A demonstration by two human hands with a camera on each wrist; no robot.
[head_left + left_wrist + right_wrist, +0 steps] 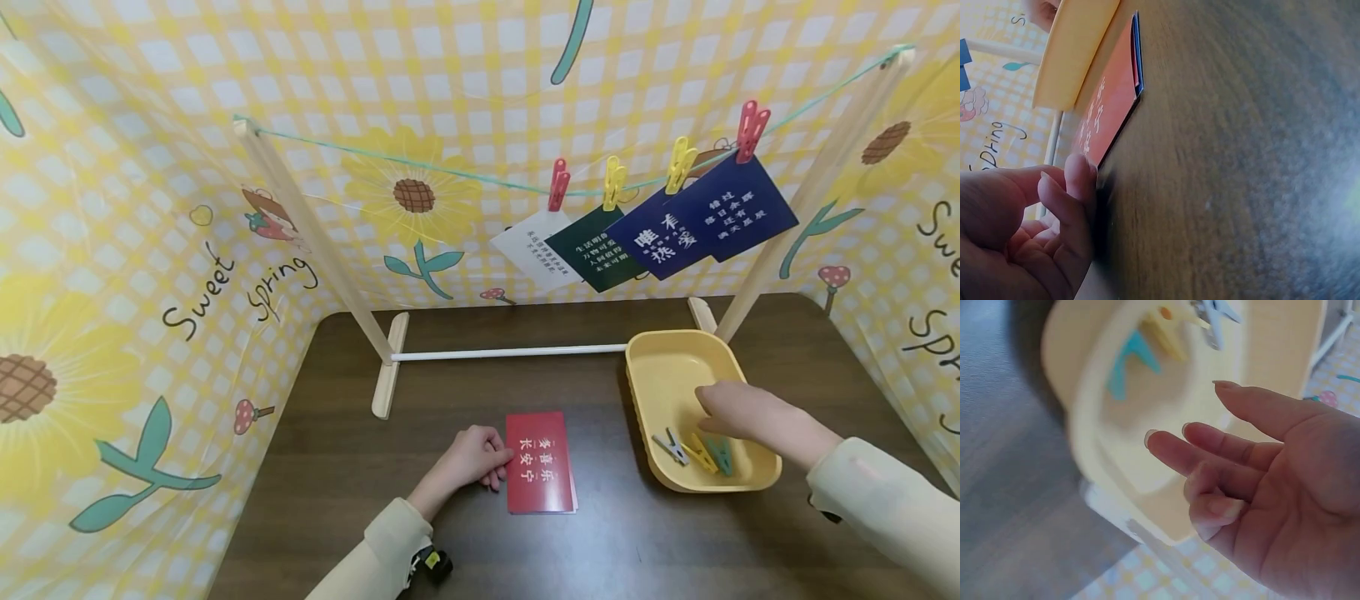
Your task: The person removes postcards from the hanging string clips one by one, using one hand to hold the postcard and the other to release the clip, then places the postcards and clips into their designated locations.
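A stack of cards with a red card (536,462) on top lies on the table; blue and white edges show beneath it. My left hand (477,458) pinches the red card's left edge between thumb and forefinger; the left wrist view has the fingertips (1079,175) at its near end. Over the yellow basket (660,354) hovers my right hand (738,414), holding nothing, thumb and forefinger apart and the last fingers bent. Inside lie a grey clothespin (671,447), a yellow clothespin (701,454) and a green clothespin (720,456), apart from the fingers.
Behind, a wooden stand (322,250) carries a green string (450,172). Red and yellow clothespins hold a white card (536,250), a green card (592,250) and two blue cards (738,212) on it. A white rod (510,352) joins the stand's feet.
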